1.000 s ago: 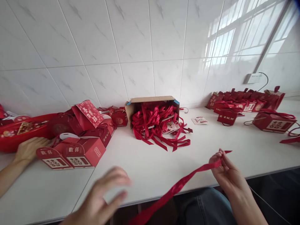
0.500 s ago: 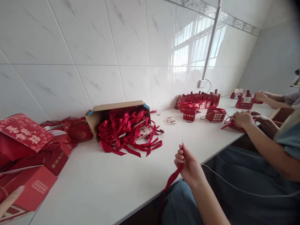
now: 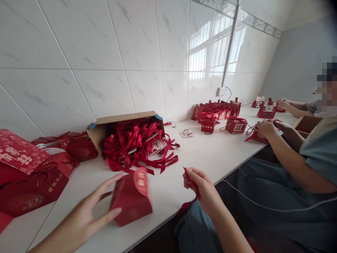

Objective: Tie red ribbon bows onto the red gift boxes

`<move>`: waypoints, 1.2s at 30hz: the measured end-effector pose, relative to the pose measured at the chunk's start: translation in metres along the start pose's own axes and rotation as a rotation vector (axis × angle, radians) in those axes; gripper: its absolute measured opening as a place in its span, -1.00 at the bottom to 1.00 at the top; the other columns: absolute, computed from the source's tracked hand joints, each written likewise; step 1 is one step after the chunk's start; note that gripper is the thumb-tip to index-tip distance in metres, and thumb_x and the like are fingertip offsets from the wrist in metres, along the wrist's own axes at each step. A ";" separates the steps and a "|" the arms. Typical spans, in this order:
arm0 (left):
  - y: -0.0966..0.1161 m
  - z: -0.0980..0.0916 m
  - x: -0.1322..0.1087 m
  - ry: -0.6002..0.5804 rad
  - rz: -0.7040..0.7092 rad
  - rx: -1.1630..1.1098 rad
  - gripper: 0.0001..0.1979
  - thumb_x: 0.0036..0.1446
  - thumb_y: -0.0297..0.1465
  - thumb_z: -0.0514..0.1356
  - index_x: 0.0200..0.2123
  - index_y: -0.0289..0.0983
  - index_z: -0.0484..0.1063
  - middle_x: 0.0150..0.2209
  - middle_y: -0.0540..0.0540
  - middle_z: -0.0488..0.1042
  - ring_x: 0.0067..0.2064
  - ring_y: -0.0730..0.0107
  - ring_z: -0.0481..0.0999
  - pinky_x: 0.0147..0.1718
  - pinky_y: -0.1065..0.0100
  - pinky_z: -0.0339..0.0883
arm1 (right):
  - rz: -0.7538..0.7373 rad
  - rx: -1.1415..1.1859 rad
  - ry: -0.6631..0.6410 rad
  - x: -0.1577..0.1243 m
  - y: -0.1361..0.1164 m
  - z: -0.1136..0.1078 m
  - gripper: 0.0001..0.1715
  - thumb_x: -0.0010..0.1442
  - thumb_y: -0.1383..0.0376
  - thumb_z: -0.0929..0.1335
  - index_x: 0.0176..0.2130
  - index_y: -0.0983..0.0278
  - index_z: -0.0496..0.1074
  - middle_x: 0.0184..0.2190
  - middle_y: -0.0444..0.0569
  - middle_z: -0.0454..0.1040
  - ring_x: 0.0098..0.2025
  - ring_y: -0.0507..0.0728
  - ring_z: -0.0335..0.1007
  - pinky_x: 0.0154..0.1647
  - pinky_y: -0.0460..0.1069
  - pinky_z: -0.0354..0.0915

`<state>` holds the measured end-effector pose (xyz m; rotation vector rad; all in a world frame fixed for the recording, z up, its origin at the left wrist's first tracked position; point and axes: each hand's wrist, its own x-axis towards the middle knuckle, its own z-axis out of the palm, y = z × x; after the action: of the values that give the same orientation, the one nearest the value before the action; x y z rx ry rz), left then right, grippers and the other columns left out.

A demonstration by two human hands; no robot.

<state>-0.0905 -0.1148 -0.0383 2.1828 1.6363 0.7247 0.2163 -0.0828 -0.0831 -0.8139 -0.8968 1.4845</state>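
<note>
A person's two bare hands work at a white table (image 3: 168, 186), seen from the head: the left hand (image 3: 86, 214) is spread wide, thumb and fingers gripping the left side of one red gift box (image 3: 131, 207), which is near the table's front edge, slightly blurred, so whether it rests there or hovers I cannot tell; the right hand (image 3: 200, 186) is narrow, pinching one red ribbon (image 3: 187, 206) whose tip pokes above the fingers while its length droops over the edge by the lap. The box might dent or tip, since only one side is held, or slide off so close to the edge; the ribbon could slip or snag, with little of its tip gripped and the rest dangling. Counted: one cardboard carton (image 3: 121, 118) lying open toward the viewer, its spilling ribbons (image 3: 129, 144) too tangled to count; one flat card (image 3: 186, 133) beyond it; two bowed boxes (image 3: 236, 127) before a row of boxes (image 3: 217, 107) too packed to number; one overlapping heap of boxes (image 3: 31, 193) at left; two co-workers at right, the nearer with a blue sleeve (image 3: 318, 147)
</note>
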 end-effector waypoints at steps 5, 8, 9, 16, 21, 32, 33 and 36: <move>0.050 0.018 0.039 -0.327 0.207 -0.047 -0.45 0.23 -0.30 0.04 0.27 -0.03 -0.01 0.29 -0.08 0.12 0.28 0.18 0.13 0.18 0.17 0.14 | -0.089 -0.138 -0.044 -0.008 -0.002 0.010 -0.55 0.14 0.04 0.34 -0.57 0.33 0.34 -0.59 -0.15 0.27 -0.49 -0.03 0.12 -0.40 -0.12 0.10; 0.069 0.022 0.052 -0.228 0.234 -0.062 -0.51 0.22 -0.32 0.04 0.22 -0.05 0.08 0.26 -0.11 0.16 0.26 0.20 0.17 0.16 0.16 0.19 | -0.110 -0.233 -0.027 -0.011 -0.004 0.014 -0.52 0.14 0.04 0.33 -0.60 0.33 0.28 -0.62 -0.17 0.21 -0.51 -0.03 0.05 -0.46 -0.11 0.03; 0.074 0.024 0.056 -0.184 0.249 -0.056 -0.56 0.21 -0.32 0.05 0.16 -0.07 0.16 0.25 -0.11 0.18 0.25 0.19 0.18 0.16 0.15 0.18 | -0.121 -0.266 -0.015 -0.012 -0.005 0.016 -0.52 0.14 0.04 0.33 -0.61 0.32 0.26 -0.63 -0.18 0.19 -0.52 -0.04 0.03 -0.47 -0.11 0.01; 0.086 0.044 0.067 -0.160 0.343 -0.007 -0.81 0.12 -0.41 0.09 -0.22 -0.16 0.45 0.18 -0.12 0.23 0.23 0.13 0.20 0.17 0.13 0.18 | -0.160 -0.478 0.045 -0.019 -0.008 0.020 -0.53 0.14 0.06 0.30 -0.62 0.31 0.23 -0.64 -0.18 0.14 -0.51 -0.01 0.01 -0.48 -0.10 0.00; 0.082 0.055 0.065 -0.167 0.312 -0.097 -0.79 0.17 -0.38 0.07 -0.19 -0.14 0.47 0.19 -0.11 0.21 0.25 0.13 0.15 0.19 0.09 0.12 | -0.179 -0.595 0.070 -0.018 -0.007 0.027 -0.53 0.17 0.07 0.27 -0.60 0.31 0.27 -0.63 -0.16 0.19 -0.50 0.00 0.05 -0.45 -0.08 0.03; 0.082 0.059 0.067 -0.023 0.329 -0.224 -0.88 0.15 -0.38 0.10 -0.39 -0.23 0.43 0.04 -0.15 0.35 0.14 0.19 0.29 0.13 0.18 0.19 | -0.338 -0.833 0.126 -0.019 -0.004 0.035 -0.57 0.20 0.10 0.27 -0.59 0.27 0.27 -0.60 -0.14 0.22 -0.50 0.03 0.11 -0.43 -0.06 0.08; 0.083 0.057 0.067 -0.003 0.326 -0.227 -0.87 0.15 -0.38 0.10 -0.40 -0.23 0.42 0.04 -0.15 0.36 0.13 0.19 0.31 0.13 0.18 0.19 | -0.379 -0.856 0.167 -0.019 -0.006 0.033 -0.61 0.19 0.11 0.29 -0.57 0.26 0.32 -0.56 -0.11 0.27 -0.47 0.05 0.16 -0.39 -0.05 0.11; 0.086 0.045 0.068 0.081 0.298 -0.244 -0.86 0.16 -0.34 0.10 -0.39 -0.23 0.42 0.01 -0.14 0.37 0.10 0.19 0.34 0.14 0.18 0.18 | -0.493 -0.862 0.241 -0.015 -0.015 0.029 -0.79 0.16 0.14 0.33 -0.35 0.20 0.47 -0.29 0.00 0.41 -0.21 0.16 0.29 -0.18 0.00 0.18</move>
<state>0.0179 -0.0734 -0.0158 2.2624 1.1928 1.0474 0.1988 -0.0996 -0.0563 -1.2369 -1.4453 0.5186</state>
